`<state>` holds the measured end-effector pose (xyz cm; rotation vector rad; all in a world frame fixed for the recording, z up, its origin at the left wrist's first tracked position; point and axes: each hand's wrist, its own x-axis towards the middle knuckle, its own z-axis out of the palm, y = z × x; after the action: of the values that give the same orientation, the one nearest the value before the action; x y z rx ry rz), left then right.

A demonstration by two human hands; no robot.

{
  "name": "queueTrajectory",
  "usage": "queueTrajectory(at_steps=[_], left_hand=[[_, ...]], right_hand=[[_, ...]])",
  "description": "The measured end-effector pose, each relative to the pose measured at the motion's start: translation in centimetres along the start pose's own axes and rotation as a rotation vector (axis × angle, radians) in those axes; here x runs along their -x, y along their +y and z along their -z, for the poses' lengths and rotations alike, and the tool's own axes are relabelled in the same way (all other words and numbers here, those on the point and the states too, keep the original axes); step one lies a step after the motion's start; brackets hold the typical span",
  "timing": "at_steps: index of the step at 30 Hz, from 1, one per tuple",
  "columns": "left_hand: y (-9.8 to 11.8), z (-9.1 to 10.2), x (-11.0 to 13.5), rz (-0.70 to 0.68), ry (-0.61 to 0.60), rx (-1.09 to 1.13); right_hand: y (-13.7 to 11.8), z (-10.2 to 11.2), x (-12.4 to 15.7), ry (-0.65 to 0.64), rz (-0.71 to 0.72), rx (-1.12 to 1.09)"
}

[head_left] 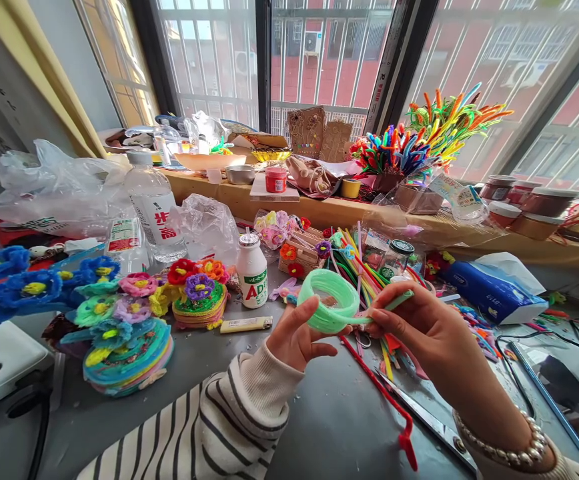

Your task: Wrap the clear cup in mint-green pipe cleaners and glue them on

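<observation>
A round, light green cup-like coil of pipe cleaner (330, 301) is held up over the grey table. My left hand (294, 333) grips its left side, thumb against the wall and some fingers beneath it. From the coil's lower right a green strand runs to my right hand (419, 327), which pinches it between thumb and fingertips; its loose end (400, 300) sticks up past the fingers. Below the hands lie a red pipe cleaner (379, 387) with a bent end and a pair of scissors (427, 417), partly covered by my right arm.
Pipe-cleaner flower pots (128, 360) stand at left, near a white AD bottle (252, 270) and a lighter (246, 325). Loose pipe cleaners (364, 257) lie behind the hands. A blue tissue pack (492, 287) and a phone (564, 393) are at right. Bundled pipe cleaners (394, 157) fill the sill.
</observation>
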<state>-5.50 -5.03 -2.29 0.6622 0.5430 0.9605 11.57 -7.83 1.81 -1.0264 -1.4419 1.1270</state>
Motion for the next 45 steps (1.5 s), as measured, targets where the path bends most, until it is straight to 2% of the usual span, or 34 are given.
queueTrajectory(at_steps=[20,31,39,45], left_hand=[[-0.1,-0.1,0.1,-0.017,-0.048,-0.005],[-0.3,0.3,0.1,-0.051,-0.189,0.027],[-0.4,0.4,0.0,-0.04,-0.202,0.024],[-0.3,0.3,0.1,-0.042,-0.257,0.009]], right_hand=[[-0.3,0.3,-0.1,0.034,-0.035,-0.039],[-0.8,0.6,-0.1,0.028,-0.096,-0.025],[-0.1,1.1,-0.3,0.025,-0.175,-0.19],[0.1,1.4,-0.5,0.011,-0.145,-0.195]])
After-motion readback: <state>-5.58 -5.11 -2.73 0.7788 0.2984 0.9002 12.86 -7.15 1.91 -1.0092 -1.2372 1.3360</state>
